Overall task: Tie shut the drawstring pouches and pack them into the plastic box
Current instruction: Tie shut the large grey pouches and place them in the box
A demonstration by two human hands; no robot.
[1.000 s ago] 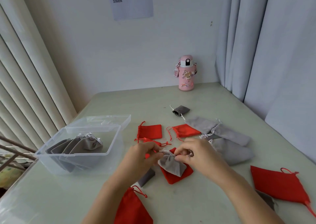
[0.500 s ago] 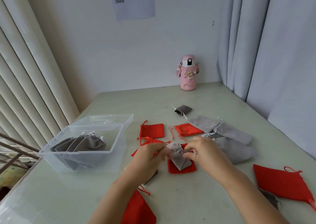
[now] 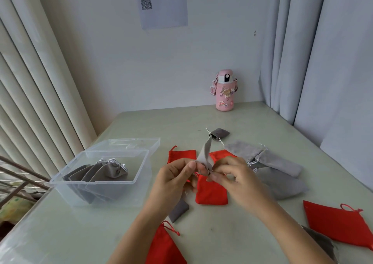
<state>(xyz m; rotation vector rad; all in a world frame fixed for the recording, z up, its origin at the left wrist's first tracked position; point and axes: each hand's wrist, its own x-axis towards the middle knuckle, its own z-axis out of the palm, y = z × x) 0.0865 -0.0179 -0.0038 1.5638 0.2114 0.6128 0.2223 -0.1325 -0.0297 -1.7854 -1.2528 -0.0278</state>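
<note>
Head view. Raised since the earlier frames, the grey pouch [image 3: 205, 154] no longer lies low over the red pouch [image 3: 212, 191]; its body now stands up and away from the person, with the gathered neck turned down between both hands. Judged from this, the mouth is drawn closed and the knot is being made or tightened, so this pouch is near ready for packing, though the cords themselves are too fine to follow.

The left hand [image 3: 173, 181] has thumb and forefinger pressed together on the neck of the grey pouch, the other fingers curled beneath. The right hand [image 3: 236, 181] meets it from the other side, fingertips pinching at the same neck; whether they hold cloth or cord cannot be told. Both hands hover above the worktop [image 3: 222, 233], directly over the red pouch.

The plastic box [image 3: 94, 182] stands open to the left, lid hinged back, with several tied grey pouches [image 3: 113, 171] stacked inside. Untied pouches lie around: larger grey ones [image 3: 278, 162] just right of the hands, a red one [image 3: 339, 221] further right, another red one [image 3: 165, 247] near the left forearm. Much of the task appears to remain.
</note>
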